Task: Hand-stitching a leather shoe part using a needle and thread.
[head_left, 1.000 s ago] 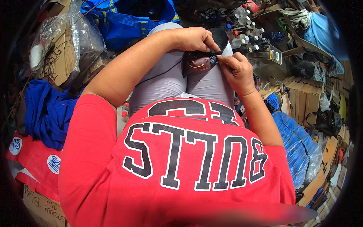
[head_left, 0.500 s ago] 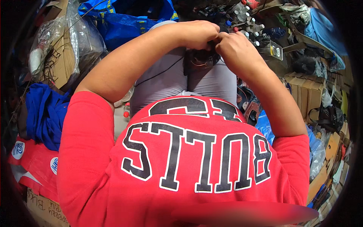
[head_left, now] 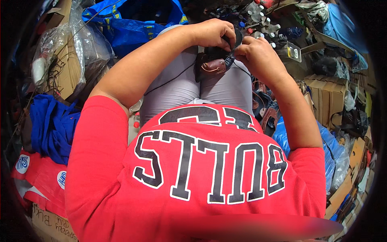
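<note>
A dark shoe with a brown leather part (head_left: 213, 67) is held between my knees, over my grey trousers (head_left: 173, 68). My left hand (head_left: 215, 34) has its fingers curled and closed on the shoe's dark upper edge. Close beside it, my right hand (head_left: 256, 52) is pinched at the same dark edge; whatever its fingertips grip is too small to make out. A thin black cord (head_left: 171, 80) trails from the shoe across my left thigh, and another length lies over the right thigh.
Ahead on the left lies a blue bag (head_left: 133, 30); several small capped bottles (head_left: 262, 22) stand ahead on the right. Clear plastic and cardboard (head_left: 72, 52) and blue cloth (head_left: 52, 127) are at my left. More brown shoes (head_left: 266, 111) and cardboard boxes (head_left: 326, 97) sit at my right.
The shoe has tilted so its brown leather shows more plainly. My hands have shifted slightly apart, and a dark flap now rises between them.
</note>
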`<action>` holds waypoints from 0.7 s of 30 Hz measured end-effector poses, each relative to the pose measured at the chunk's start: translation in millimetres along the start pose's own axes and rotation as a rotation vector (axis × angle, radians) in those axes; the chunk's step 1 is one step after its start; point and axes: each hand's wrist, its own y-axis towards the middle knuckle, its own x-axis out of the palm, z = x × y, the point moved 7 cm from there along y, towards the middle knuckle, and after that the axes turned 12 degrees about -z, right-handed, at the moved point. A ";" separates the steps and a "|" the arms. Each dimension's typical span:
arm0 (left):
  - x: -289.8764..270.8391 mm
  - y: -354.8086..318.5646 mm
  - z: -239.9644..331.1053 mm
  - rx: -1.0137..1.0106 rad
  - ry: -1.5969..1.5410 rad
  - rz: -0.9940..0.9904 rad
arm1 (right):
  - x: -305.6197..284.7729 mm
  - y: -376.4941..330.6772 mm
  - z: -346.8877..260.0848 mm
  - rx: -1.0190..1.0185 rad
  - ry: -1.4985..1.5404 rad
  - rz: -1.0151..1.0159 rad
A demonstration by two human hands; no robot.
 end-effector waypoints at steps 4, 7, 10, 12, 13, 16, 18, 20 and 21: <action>0.5 -1.5 1.8 0.010 -0.073 0.045 | 5.5 2.3 0.6 -0.008 0.011 0.037; -3.2 -9.1 4.4 -0.031 -0.087 0.035 | 9.6 -7.5 14.1 0.028 0.182 0.020; -3.1 -23.2 1.6 -0.108 -0.080 0.044 | -7.7 -30.0 26.9 0.141 0.269 0.101; 0.1 -28.7 0.1 -0.136 -0.068 0.055 | -12.5 -42.9 45.6 0.222 0.468 0.161; -0.1 -30.7 2.2 -0.113 -0.085 0.091 | -10.6 -45.9 53.5 0.243 0.574 0.206; 0.7 -31.8 8.9 -0.061 -0.089 0.148 | 8.9 -32.8 49.5 0.167 0.828 0.312; 2.6 -33.3 13.5 -0.041 -0.076 0.173 | 26.1 -16.6 37.8 0.103 0.866 0.328; 5.1 -34.1 15.2 -0.077 -0.037 0.185 | 37.3 -7.9 30.5 0.147 0.741 0.236; 6.3 -35.0 15.7 -0.078 -0.037 0.186 | 43.1 -5.0 28.1 0.166 0.647 0.152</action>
